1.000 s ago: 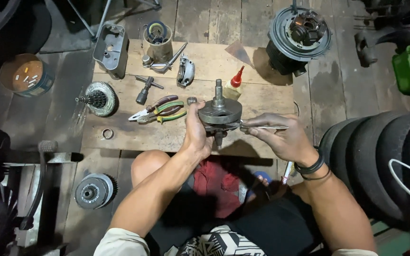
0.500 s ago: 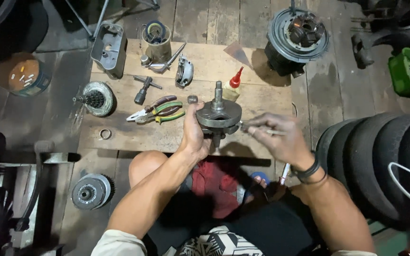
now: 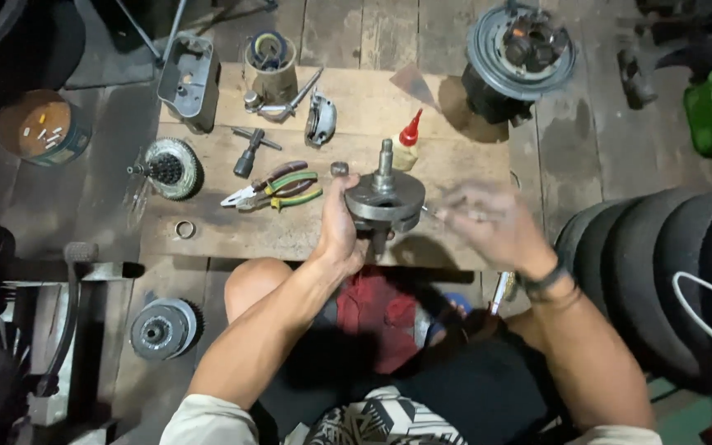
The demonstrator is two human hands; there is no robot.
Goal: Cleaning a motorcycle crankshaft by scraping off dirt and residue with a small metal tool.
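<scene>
- Head view shows the left hand [image 3: 341, 227] wrapped around the side of a grey metal crankshaft assembly [image 3: 384, 200], fingers closed on its round web, so the part stands upright with its shaft pointing up over the near edge of the wooden board [image 3: 455, 115].
- Gripping the web from the side leaves the right flank of the part clear for the other hand.
- Right hand [image 3: 492, 224] sits just beside the crankshaft, blurred; its fingers look spread and loose, and I cannot tell whether they hold anything.
- Pliers [image 3: 269, 189] lie just left of the held part, within reach.
- A red-capped bottle [image 3: 406, 142] stands behind the crankshaft.
- A toothed clutch part [image 3: 170, 169] rests at the board's left edge, well apart.
</scene>
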